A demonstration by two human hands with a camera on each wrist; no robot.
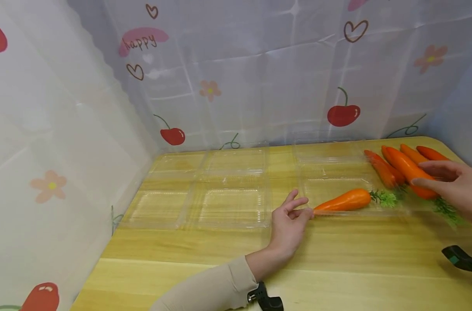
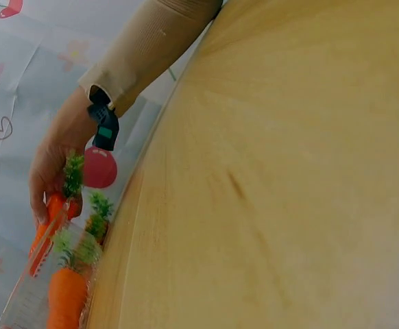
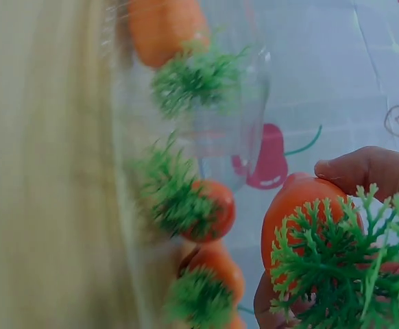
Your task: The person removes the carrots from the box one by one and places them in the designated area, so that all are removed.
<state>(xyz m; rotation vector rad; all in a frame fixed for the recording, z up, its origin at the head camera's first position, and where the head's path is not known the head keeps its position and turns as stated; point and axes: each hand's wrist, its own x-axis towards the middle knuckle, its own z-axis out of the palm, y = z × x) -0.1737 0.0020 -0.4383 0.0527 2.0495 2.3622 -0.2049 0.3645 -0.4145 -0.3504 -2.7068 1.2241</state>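
Observation:
A toy carrot (image 1: 345,202) with a green leafy top lies in a clear plastic box (image 1: 333,183), right of the table's middle. At that box's near left corner, close to the carrot's tip, my left hand (image 1: 289,224) pinches the rim between thumb and finger. My right hand (image 1: 459,183) grips a second carrot (image 1: 405,166), thumb on the near side, above the carrots at the right. In the right wrist view the held carrot (image 3: 302,205) shows its thick end, and its green leaves hide part of the fingers.
Several more carrots (image 1: 380,168) lie at the table's right end, beside the box. Left of my left hand stand clear plastic boxes with raised lids (image 1: 230,207) (image 1: 158,207). A printed sheet (image 1: 259,86) hangs behind the table (image 1: 337,263).

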